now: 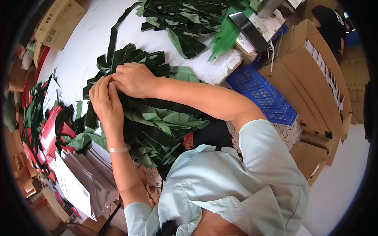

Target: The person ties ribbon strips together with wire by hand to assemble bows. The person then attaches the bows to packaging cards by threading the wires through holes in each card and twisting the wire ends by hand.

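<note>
My left hand (104, 97) and my right hand (135, 80) meet at the edge of the white table. The fingers of both are closed on a dark green ribbon (113, 41), whose long strip runs up and away across the table. Where the fingertips pinch it is partly hidden. Beneath and around the hands lies a heap of dark and lighter green ribbons (165, 118), some hanging over the edge towards my lap. Farther back on the table sits another pile of green ribbons (181, 19).
Right of the table hangs a blue plastic basket (262, 92), beside a large cardboard box (305, 78). A phone (249, 31) and green bristly strands (228, 35) lie at the back right. At left are stacked white sheets (76, 185), red packaging (49, 131) and a carton (59, 23). A person (330, 29) is at far right.
</note>
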A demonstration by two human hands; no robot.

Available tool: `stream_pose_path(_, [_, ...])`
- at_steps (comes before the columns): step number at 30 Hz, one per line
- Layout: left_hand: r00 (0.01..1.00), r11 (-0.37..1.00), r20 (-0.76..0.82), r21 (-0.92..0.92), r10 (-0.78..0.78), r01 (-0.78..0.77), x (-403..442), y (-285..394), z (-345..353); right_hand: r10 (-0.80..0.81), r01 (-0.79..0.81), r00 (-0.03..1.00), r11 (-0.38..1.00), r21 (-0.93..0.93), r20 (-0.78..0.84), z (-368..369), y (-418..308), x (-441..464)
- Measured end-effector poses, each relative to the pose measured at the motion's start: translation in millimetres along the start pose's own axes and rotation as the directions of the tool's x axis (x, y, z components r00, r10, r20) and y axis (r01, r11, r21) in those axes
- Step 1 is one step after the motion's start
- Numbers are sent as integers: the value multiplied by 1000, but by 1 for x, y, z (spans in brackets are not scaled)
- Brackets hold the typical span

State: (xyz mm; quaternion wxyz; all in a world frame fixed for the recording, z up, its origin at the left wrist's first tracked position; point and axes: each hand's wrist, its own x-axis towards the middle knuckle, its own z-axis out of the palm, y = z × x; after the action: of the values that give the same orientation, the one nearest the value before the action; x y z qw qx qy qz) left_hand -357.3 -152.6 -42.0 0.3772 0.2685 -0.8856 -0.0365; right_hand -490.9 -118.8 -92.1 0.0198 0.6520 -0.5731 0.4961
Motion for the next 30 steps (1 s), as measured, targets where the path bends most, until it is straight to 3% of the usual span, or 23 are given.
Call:
stream_pose_path(2, [999, 997, 3, 69, -36, 36, -12, -21, 21, 25, -34, 998, 988, 154, 58, -6, 5, -3])
stream_pose_path(5, [1000, 996, 29, 90, -10, 7, -14, -26, 19, -205, 199, 969, 978, -60, -135, -55, -11, -21])
stream_pose_path(9, [996, 997, 62, 63, -57, 53, -15, -20, 12, -219, 153, 957, 938, -311, -191, -141, -4, -84])
stream_pose_path(14, [997, 995, 55, 81, -59, 54, -14, -21, 15, -110, 70, 994, 776, -627, -26, -198, 35, -149])
stream_pose_path(20, [1000, 998, 20, 64, -19, 17, -13, -23, 15, -137, 245, 968, 678, -693, 208, -210, 42, -139])
stream_pose_path(23, [1000, 999, -18, 35, -9, 10, -12, -22, 15, -264, 351, 934, 564, -747, 240, -212, 38, -129])
stream_pose_path(26, [999, 999, -38, 30, -11, 13, -12, -21, 17, -223, 403, 914, 588, -702, 338, -219, 26, -126])
stream_pose_path(30, [999, 1000, -47, 20, -16, 17, -12, -22, 17, -306, 489, 871, 601, -632, 384, -209, 7, -117])
